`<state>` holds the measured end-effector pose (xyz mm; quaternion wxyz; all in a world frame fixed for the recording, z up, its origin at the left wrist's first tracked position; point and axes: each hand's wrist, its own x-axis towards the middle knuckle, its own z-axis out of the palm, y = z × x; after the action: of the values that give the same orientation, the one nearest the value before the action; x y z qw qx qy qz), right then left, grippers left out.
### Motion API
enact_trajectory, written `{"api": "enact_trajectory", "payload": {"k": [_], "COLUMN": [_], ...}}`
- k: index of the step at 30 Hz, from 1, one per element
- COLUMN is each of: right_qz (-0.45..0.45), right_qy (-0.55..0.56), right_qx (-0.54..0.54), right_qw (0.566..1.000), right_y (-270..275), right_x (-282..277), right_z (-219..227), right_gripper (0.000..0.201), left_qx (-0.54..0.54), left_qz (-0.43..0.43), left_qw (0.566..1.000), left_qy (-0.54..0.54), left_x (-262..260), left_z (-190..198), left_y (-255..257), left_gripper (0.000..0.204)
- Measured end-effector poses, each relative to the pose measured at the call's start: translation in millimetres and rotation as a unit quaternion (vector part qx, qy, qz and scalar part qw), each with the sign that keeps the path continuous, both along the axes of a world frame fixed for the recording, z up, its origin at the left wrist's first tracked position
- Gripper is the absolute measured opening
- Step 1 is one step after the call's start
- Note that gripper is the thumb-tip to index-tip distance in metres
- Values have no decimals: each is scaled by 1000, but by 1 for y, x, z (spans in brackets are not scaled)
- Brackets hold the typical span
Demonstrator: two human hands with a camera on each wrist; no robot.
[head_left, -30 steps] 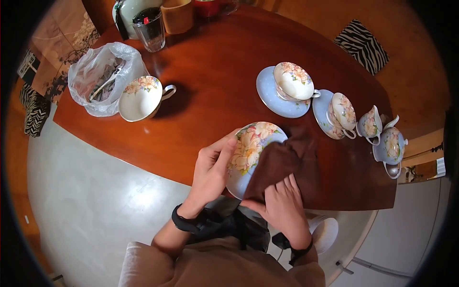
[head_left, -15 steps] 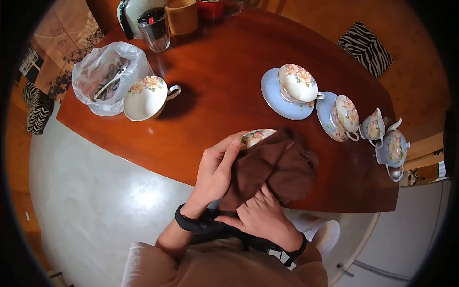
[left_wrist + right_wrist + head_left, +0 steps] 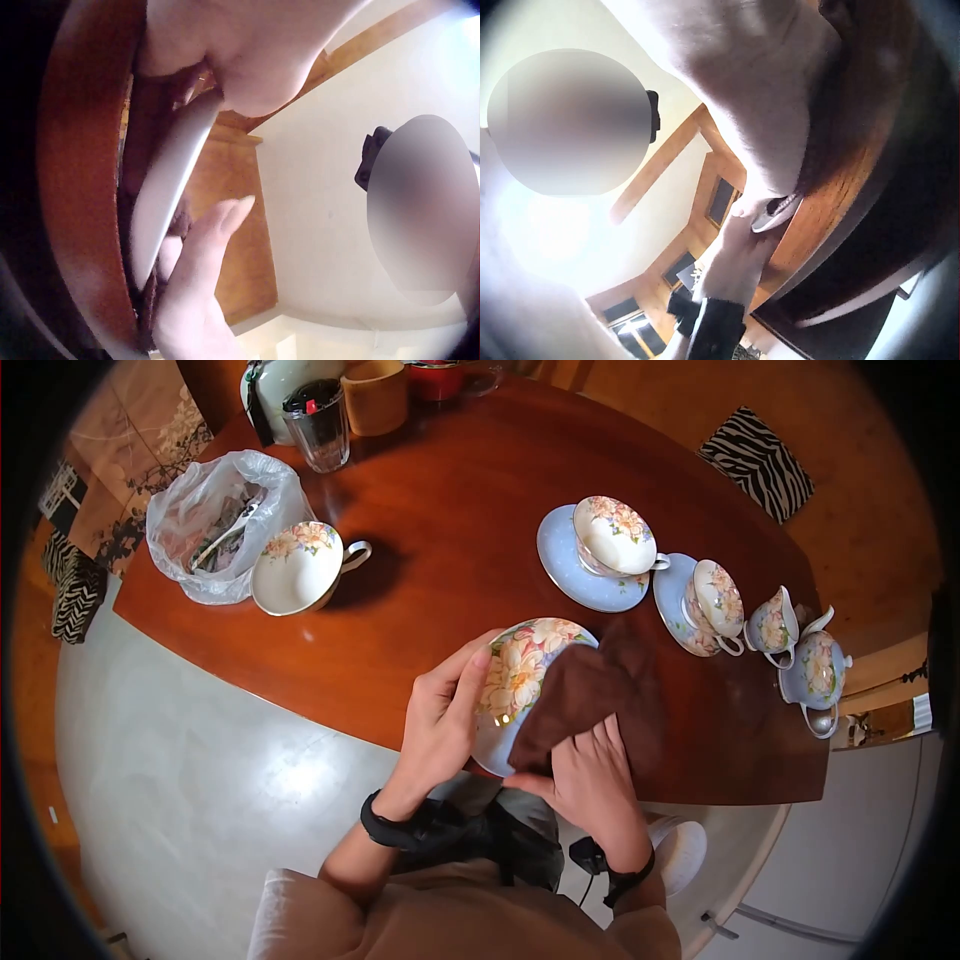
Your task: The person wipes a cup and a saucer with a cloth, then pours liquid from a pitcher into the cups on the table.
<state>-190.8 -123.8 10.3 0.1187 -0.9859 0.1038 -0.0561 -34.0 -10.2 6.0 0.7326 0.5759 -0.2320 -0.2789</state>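
Observation:
A light-blue saucer with a flower pattern is tilted over the table's near edge, and my left hand grips its left rim, thumb on the patterned face. My right hand holds a dark brown cloth against the saucer's right part, covering it there. That hand's thumb points toward the saucer's lower rim. In the left wrist view the saucer's pale edge shows between the two hands. The right wrist view shows the back of my right hand; its fingertips are hidden.
A flowered cup stands beside a clear plastic bag on the left. To the right are two cups on saucers, a creamer and a lidded blue pot. A glass and a wooden holder stand at the back.
Half a second ago the cloth lay over most of the saucer. My right hand has since drawn it back to the right, uncovering the flowers. My left hand still grips the rim.

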Motion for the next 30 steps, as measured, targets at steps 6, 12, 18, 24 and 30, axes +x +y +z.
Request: {"api": "enact_trajectory", "payload": {"k": [6,12,18,24,30], "right_qz": [33,92,103,33,18], "right_qy": [-74,-68,-10,-22,-65], "right_qx": [5,-10,-73,-43,16], "right_qw": [997,993,992,998,998], "right_y": [18,30,19,-3,7], "right_x": [45,30,-10,-23,20], "right_z": [-9,-14,-11,-7,-4], "right_gripper": [94,82,71,79,83], "left_qx": [2,3,-1,8,42], "left_qz": [-9,-16,-7,-3,19], "left_qw": [1000,1000,1000,1000,999], "left_qy": [-10,-25,-16,-5,-21], "left_x": [4,6,4,1,-2], "left_z": [-2,1,0,3,9], "left_y": [1,1,-2,-2,-2], "left_gripper": [40,39,40,42,56]}}
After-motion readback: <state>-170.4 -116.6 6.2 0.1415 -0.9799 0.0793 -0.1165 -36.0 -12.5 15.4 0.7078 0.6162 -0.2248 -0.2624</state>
